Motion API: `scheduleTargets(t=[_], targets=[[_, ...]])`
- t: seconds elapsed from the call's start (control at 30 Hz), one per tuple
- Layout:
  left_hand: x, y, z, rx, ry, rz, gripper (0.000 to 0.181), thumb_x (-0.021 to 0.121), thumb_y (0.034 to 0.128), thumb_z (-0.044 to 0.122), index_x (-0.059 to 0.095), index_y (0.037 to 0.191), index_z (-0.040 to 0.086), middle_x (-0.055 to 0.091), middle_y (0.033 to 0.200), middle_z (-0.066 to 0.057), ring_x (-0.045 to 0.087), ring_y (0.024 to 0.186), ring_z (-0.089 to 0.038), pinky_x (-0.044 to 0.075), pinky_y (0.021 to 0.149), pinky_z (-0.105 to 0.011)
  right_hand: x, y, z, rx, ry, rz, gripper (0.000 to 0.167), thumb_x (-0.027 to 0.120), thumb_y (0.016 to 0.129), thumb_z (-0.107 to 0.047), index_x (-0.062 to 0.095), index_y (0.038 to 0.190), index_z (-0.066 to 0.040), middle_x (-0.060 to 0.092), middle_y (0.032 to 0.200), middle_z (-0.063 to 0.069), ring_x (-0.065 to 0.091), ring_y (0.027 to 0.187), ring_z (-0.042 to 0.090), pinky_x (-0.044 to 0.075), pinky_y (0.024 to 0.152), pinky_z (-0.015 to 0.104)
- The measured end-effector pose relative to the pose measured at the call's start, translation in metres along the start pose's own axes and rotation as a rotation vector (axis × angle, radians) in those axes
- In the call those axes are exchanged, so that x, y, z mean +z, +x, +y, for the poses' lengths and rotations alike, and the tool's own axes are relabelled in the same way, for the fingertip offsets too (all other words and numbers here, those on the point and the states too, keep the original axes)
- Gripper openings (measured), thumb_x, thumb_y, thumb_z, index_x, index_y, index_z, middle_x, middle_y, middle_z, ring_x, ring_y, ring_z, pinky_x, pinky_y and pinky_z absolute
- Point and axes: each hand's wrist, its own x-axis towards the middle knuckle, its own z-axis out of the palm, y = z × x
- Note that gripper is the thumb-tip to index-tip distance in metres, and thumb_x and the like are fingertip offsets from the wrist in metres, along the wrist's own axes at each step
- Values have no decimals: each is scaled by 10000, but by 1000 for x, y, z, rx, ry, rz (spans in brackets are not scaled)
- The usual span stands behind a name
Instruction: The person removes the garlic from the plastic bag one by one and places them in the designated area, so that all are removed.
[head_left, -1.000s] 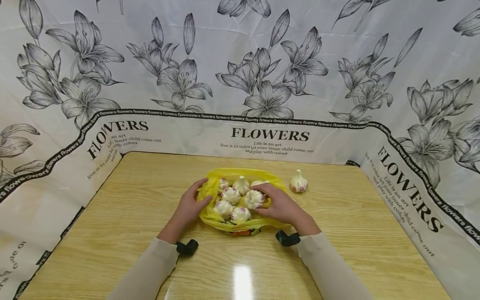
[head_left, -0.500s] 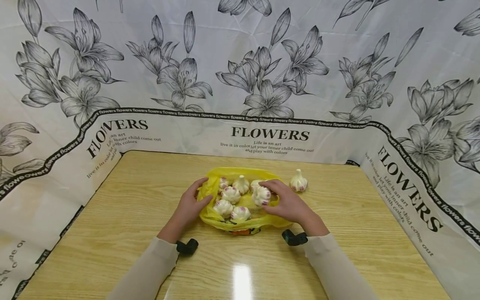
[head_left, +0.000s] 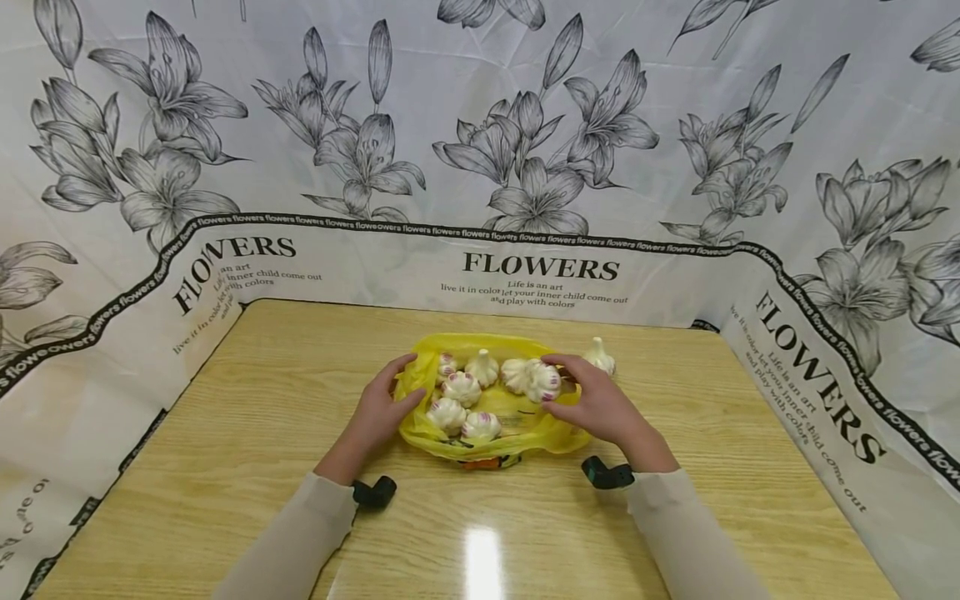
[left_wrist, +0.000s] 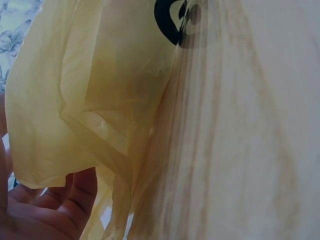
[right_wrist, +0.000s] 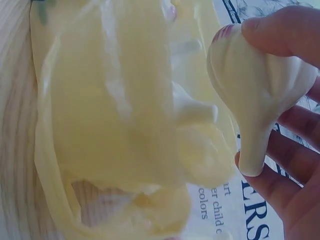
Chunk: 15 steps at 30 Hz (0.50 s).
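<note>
A yellow plastic bag point(head_left: 510, 435) lies spread open on the table with several white and purple garlic bulbs point(head_left: 461, 389) in it. My right hand point(head_left: 611, 412) holds one garlic bulb point(head_left: 543, 381) over the bag's right side; the right wrist view shows this bulb point(right_wrist: 260, 85) pinched between thumb and fingers, stem down. My left hand point(head_left: 378, 417) is at the bag's left edge, thumb and fingers spread around it. In the left wrist view the bag point(left_wrist: 115, 100) covers part of the curled fingers of the left hand point(left_wrist: 55, 210), so their grip is partly hidden.
Another garlic bulb point(head_left: 600, 356) stands on the wooden table point(head_left: 300, 367) just beyond my right hand, partly covered by it. White cloth walls point(head_left: 375, 271) with printed flowers enclose the table's back and sides.
My right hand has lifted a garlic bulb from among the others and moved it to the right, with the bulb turning in its grip. The left hand has stayed in place.
</note>
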Motion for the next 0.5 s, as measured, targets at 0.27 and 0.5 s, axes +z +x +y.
scheduleTargets(t=[0.27, 0.5], targets=[[-1, 0, 1, -14, -3, -5, 591, 643, 932, 293, 400, 1468, 245, 407, 1500, -90, 470, 1314, -334, 370, 1101, -516, -10, -6, 13, 7, -13, 72, 661, 779, 812, -227, 476, 1395, -149, 553, 1343, 109, 612, 1119, 305, 525, 913, 463], [-1, 0, 0, -21, -5, -7, 592, 643, 931, 302, 398, 1468, 253, 405, 1503, -87, 470, 1314, -339, 344, 1120, -517, -17, -11, 24, 40, -15, 112, 679, 778, 814, -221, 462, 1410, -144, 541, 1339, 130, 596, 1145, 335, 517, 927, 480]])
